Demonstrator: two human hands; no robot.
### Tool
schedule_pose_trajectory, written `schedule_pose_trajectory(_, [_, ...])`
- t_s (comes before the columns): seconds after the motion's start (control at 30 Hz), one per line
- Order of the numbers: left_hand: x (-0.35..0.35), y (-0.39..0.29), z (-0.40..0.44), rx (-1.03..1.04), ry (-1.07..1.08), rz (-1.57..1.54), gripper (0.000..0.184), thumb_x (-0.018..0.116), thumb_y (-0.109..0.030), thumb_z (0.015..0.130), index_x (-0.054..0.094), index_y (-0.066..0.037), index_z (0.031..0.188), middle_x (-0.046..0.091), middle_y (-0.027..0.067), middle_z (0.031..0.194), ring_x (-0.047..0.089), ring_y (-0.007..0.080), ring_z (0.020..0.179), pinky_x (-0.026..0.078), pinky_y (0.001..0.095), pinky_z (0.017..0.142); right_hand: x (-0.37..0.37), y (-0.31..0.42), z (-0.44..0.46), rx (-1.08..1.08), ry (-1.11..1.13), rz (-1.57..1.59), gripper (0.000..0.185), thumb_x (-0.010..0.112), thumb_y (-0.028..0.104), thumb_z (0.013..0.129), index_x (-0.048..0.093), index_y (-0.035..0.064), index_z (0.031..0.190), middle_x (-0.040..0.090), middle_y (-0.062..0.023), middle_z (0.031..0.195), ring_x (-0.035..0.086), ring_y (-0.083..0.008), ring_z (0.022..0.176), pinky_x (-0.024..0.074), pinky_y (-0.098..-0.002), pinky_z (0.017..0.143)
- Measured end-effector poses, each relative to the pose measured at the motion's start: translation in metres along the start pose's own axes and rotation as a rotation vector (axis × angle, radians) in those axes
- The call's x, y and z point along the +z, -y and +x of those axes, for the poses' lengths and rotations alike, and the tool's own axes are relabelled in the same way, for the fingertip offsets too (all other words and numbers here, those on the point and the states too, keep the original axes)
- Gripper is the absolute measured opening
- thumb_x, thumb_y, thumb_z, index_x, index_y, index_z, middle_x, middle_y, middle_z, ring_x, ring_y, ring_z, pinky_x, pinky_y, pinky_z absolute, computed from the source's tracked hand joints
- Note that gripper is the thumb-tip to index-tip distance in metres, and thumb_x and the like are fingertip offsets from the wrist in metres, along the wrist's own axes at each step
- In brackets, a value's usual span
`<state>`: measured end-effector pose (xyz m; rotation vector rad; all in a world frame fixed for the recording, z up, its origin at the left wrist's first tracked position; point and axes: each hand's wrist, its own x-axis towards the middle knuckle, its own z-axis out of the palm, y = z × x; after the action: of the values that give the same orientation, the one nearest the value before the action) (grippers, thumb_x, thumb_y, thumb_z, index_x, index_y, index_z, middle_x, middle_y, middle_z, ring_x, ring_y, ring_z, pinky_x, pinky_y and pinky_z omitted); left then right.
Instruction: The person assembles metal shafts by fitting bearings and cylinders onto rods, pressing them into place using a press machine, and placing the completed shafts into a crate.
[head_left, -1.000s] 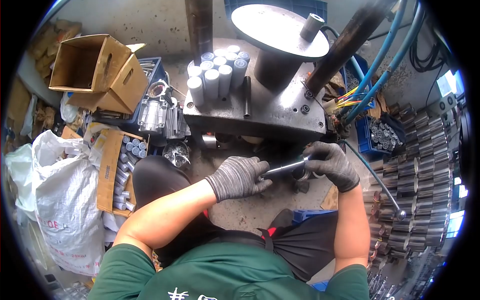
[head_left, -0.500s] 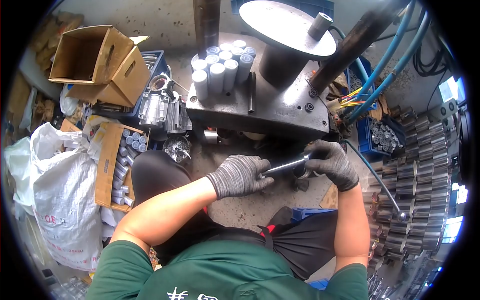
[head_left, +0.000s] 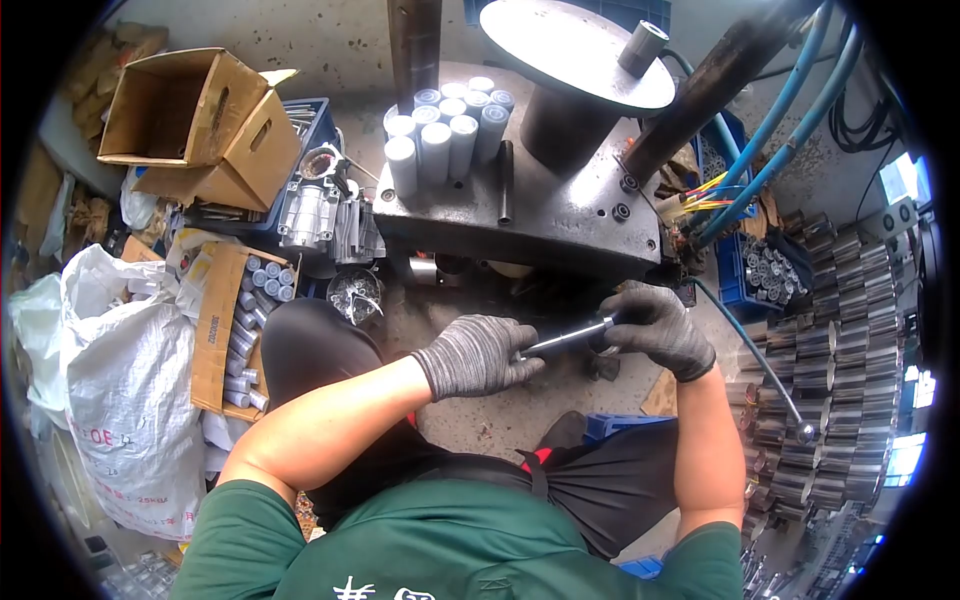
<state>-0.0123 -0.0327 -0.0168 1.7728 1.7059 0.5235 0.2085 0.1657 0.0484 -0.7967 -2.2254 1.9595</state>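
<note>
Both hands wear grey knitted gloves. A shiny metal rod (head_left: pixel 568 340) runs between them, tilted up toward the right, in front of the machine's dark base. My left hand (head_left: pixel 478 356) is closed on the rod's lower left end. At the upper right end, the fingers of my right hand (head_left: pixel 658 328) are closed round it, partly hiding that end. Beyond the hands, several grey-white cylinders (head_left: pixel 435 150) stand upright in a cluster on the metal machine block (head_left: pixel 560 225). A thin dark tube (head_left: pixel 506 182) lies beside them.
A round metal plate (head_left: pixel 570 50) with a short cylinder (head_left: pixel 643 48) on it tops the machine. Cardboard boxes (head_left: pixel 165 110) and a white sack (head_left: pixel 130 400) are at left. Stacked metal cylinders (head_left: pixel 820 370), blue hoses (head_left: pixel 790 140) and a ball-ended lever (head_left: pixel 806 432) are at right.
The machine and cylinders appear lower and further right than in the earliest frame. My right hand has shifted slightly on the rod's right end; my left hand keeps its hold.
</note>
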Motion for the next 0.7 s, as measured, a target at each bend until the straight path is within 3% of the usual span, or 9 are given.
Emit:
schedule_pose_trajectory(0.07, [0.000, 0.000, 0.000, 0.010, 0.001, 0.009, 0.041, 0.065, -0.046, 0.098, 0.071, -0.006, 0.109, 0.071, 0.0155, 0.092, 0.072, 0.0377, 0.089, 0.058, 0.0499, 0.076, -0.002, -0.005, 0.003, -0.087, 0.013, -0.096, 0.033, 0.086, -0.003, 0.079, 0.074, -0.0033, 0.111, 0.070, -0.0034, 0.095, 0.066, -0.0108, 0.085, 0.0560, -0.0282, 0.075])
schedule_pose_trajectory(0.17, [0.003, 0.005, 0.001, 0.037, -0.016, 0.025, 0.041, 0.066, -0.045, 0.098, 0.071, -0.006, 0.109, 0.070, 0.0154, 0.091, 0.071, 0.0381, 0.088, 0.057, 0.0503, 0.076, -0.001, -0.003, 0.002, -0.034, 0.016, -0.048, 0.032, 0.087, -0.001, 0.080, 0.076, -0.0025, 0.110, 0.068, -0.0034, 0.091, 0.066, -0.0113, 0.084, 0.0554, -0.0286, 0.076])
schedule_pose_trajectory(0.27, [0.006, -0.001, 0.001, 0.085, -0.021, 0.038, 0.041, 0.066, -0.045, 0.097, 0.072, -0.007, 0.110, 0.070, 0.0153, 0.091, 0.071, 0.0383, 0.087, 0.058, 0.0502, 0.076, 0.012, -0.004, 0.007, -0.140, 0.173, -0.235, 0.031, 0.088, 0.003, 0.080, 0.076, -0.0016, 0.109, 0.068, -0.0040, 0.089, 0.066, -0.0120, 0.084, 0.0552, -0.0285, 0.076])
schedule_pose_trajectory(0.33, [0.007, -0.004, -0.003, 0.089, -0.014, -0.008, 0.041, 0.067, -0.046, 0.097, 0.073, -0.008, 0.112, 0.070, 0.0155, 0.092, 0.071, 0.0386, 0.087, 0.058, 0.0503, 0.076, 0.022, -0.003, 0.006, -0.155, 0.216, -0.257, 0.034, 0.090, 0.006, 0.081, 0.076, -0.0017, 0.111, 0.071, -0.0040, 0.091, 0.066, -0.0112, 0.074, 0.0545, -0.0270, 0.068])
schedule_pose_trajectory(0.4, [0.007, -0.005, -0.001, 0.059, 0.021, 0.009, 0.041, 0.067, -0.046, 0.097, 0.072, -0.008, 0.113, 0.071, 0.0160, 0.094, 0.072, 0.0387, 0.088, 0.058, 0.0499, 0.077, 0.026, 0.008, 0.001, 0.238, 0.131, -0.014, 0.038, 0.089, 0.005, 0.081, 0.075, -0.0021, 0.116, 0.074, -0.0043, 0.094, 0.066, -0.0100, 0.074, 0.0544, -0.0265, 0.066])
schedule_pose_trajectory(0.47, [0.001, -0.007, 0.003, 0.026, -0.027, -0.118, 0.041, 0.068, -0.044, 0.098, 0.071, -0.007, 0.114, 0.073, 0.0164, 0.095, 0.072, 0.0388, 0.088, 0.058, 0.0493, 0.078, 0.027, -0.003, 0.004, 0.100, -0.049, 0.005, 0.044, 0.088, 0.005, 0.082, 0.072, -0.0021, 0.123, 0.075, -0.0047, 0.095, 0.067, -0.0091, 0.079, 0.0550, -0.0257, 0.069])
schedule_pose_trajectory(0.6, [-0.001, -0.015, 0.014, -0.058, -0.095, -0.586, 0.048, 0.068, -0.046, 0.102, 0.066, -0.001, 0.117, 0.068, 0.0164, 0.085, 0.068, 0.0223, 0.081, 0.056, 0.0395, 0.077, 0.040, -0.001, 0.022, -0.084, -0.332, 0.117, 0.048, 0.081, 0.011, 0.091, 0.066, -0.0004, 0.135, 0.072, -0.0041, 0.098, 0.066, -0.0080, 0.076, 0.0543, -0.0230, 0.068])
schedule_pose_trajectory(0.63, [0.004, -0.015, 0.014, -0.098, -0.098, -0.668, 0.051, 0.066, -0.047, 0.104, 0.063, -0.001, 0.124, 0.068, 0.0108, 0.089, 0.065, 0.0175, 0.083, 0.056, 0.0374, 0.078, 0.040, 0.004, 0.026, -0.105, -0.314, 0.087, 0.048, 0.078, 0.012, 0.094, 0.063, -0.0008, 0.138, 0.072, -0.0053, 0.101, 0.066, -0.0078, 0.076, 0.0539, -0.0227, 0.067])
schedule_pose_trajectory(0.7, [0.029, -0.008, 0.018, -0.073, -0.169, -0.938, 0.051, 0.065, -0.047, 0.105, 0.060, -0.001, 0.129, 0.068, 0.0078, 0.093, 0.065, 0.0161, 0.084, 0.056, 0.0357, 0.079, 0.042, 0.004, 0.032, -0.115, -0.321, 0.092, 0.044, 0.075, 0.011, 0.098, 0.063, 0.0000, 0.138, 0.074, -0.0061, 0.103, 0.067, -0.0085, 0.082, 0.0552, -0.0241, 0.071])
